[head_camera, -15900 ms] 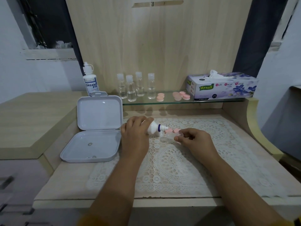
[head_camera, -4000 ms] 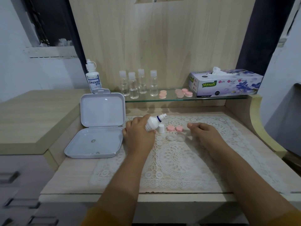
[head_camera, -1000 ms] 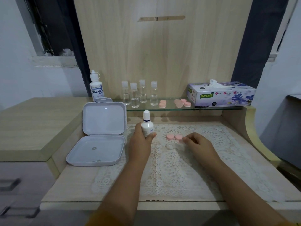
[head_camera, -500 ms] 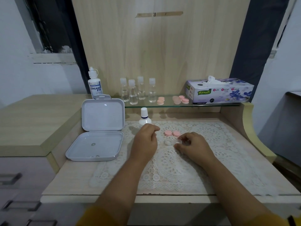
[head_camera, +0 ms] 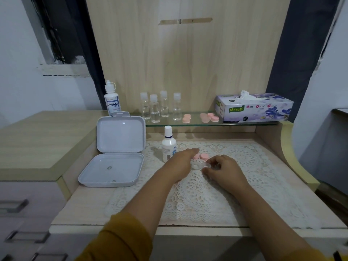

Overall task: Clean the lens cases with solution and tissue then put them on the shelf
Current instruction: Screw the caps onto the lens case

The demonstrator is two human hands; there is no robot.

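The clear lens case [head_camera: 197, 165] lies on the lace mat [head_camera: 207, 189] of the table [head_camera: 90, 208], between your hands, its long axis running left to right. Your right hand [head_camera: 223, 171] pinches its right end with curled fingers [head_camera: 207, 166]. Your left hand [head_camera: 181, 162] lies flat, fingers loose and straight, holding nothing, reaching over two pink caps [head_camera: 201, 156]. One solution bottle [head_camera: 169, 145] stands upright just beside it. On the shelf [head_camera: 244, 123]: four vials [head_camera: 160, 107] and one tissue box [head_camera: 254, 108].
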